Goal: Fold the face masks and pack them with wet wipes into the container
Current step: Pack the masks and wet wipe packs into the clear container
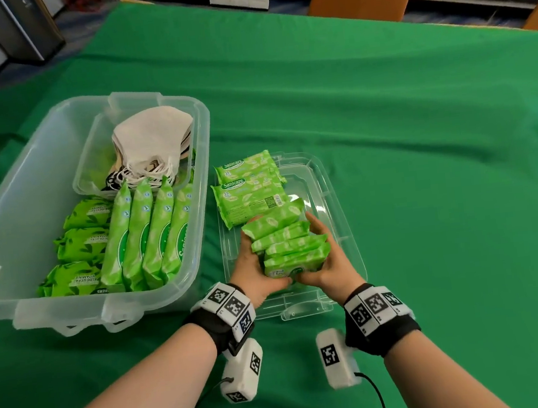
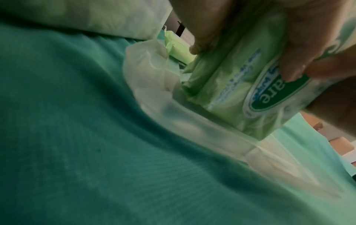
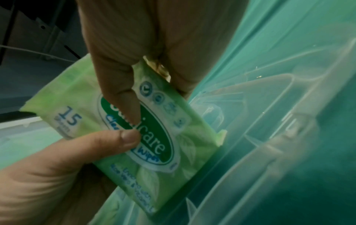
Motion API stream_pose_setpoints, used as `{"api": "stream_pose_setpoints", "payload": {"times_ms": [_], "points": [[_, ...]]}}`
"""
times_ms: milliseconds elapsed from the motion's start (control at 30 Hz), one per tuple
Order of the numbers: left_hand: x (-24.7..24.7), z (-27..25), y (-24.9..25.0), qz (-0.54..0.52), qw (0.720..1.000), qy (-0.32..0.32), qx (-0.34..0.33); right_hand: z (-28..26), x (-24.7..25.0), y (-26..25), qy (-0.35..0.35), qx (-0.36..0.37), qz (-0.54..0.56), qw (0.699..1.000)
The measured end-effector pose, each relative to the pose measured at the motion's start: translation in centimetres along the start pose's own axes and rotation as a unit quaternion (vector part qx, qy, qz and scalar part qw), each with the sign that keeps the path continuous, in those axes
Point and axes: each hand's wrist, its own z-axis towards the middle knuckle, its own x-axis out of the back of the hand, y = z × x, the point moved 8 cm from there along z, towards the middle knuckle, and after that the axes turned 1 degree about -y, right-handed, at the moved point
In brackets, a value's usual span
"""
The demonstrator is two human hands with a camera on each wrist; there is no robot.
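Hands: left hand [image 1: 251, 267] and right hand [image 1: 328, 264] clamp wipe-pack stack [image 1: 286, 240] from both sides, fingers curled.
Position: above clear lid [image 1: 333, 197].
Container [image 1: 26, 182]: holds masks [image 1: 154, 133], more packs.

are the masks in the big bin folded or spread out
Folded. The face masks lie stacked, each doubled in half, ear loops hanging, in a small inner tray of the big bin.

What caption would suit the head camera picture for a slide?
Both hands, left hand and right hand, grip a stack of wet wipe packs over a clear lid on green cloth.
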Motion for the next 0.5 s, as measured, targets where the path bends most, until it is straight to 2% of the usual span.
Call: {"api": "stream_pose_setpoints", "payload": {"times_ms": [133,267,333,500], "points": [[0.1,0.3,-0.4,0.006,1.000,-0.008,0.003,1.3,-0.5,0.2,-0.032,-0.009,-0.107,0.994],[0.4,0.3,-1.0,0.025,0.999,-0.032,0.035,1.9,-1.5,0.1,-0.081,-0.026,-0.112,0.990],[0.4,0.0,-1.0,0.026,0.998,-0.033,0.046,1.9,-1.6,-0.2,-0.076,-0.013,-0.118,0.990],[0.4,0.1,-0.1,0.028,0.999,-0.030,0.025,1.6,-1.0,-1.5,-0.030,0.045,-0.104,0.993]]}}
